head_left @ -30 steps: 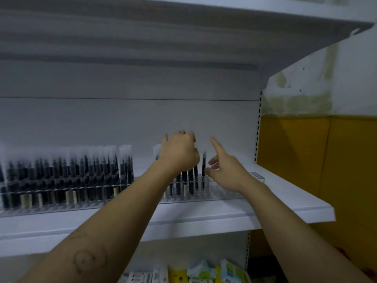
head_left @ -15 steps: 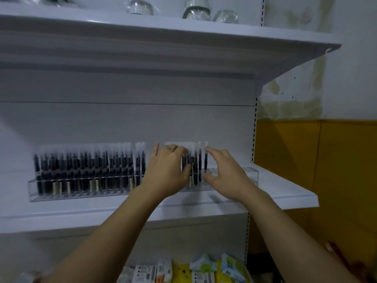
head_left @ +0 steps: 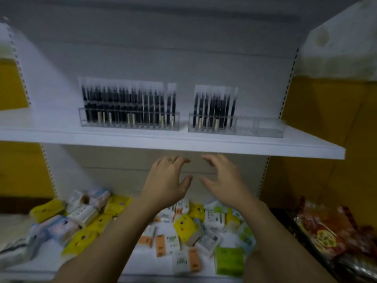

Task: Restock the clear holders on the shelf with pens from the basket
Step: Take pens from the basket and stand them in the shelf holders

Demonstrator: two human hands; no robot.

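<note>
Two clear holders stand on the white shelf [head_left: 163, 140]. The left holder [head_left: 128, 120] is packed with dark pens [head_left: 126, 105] in clear sleeves. The right holder [head_left: 263, 129] has pens [head_left: 214, 108] only in its left half; its right half holds none. My left hand [head_left: 166, 183] and my right hand [head_left: 223, 179] hover side by side below the shelf's front edge, fingers spread and loosely curved, holding nothing. No basket is in view.
The lower shelf [head_left: 51, 260] carries a heap of small tissue packs [head_left: 183, 223] in yellow, white, green and orange. Red snack bags [head_left: 326, 235] lie at the lower right. Yellow wall panels [head_left: 326, 119] flank the white shelving.
Both hands have dropped from the pens in the right holder to below the shelf edge. The camera has tilted down and pulled back, bringing the lower shelf into view.
</note>
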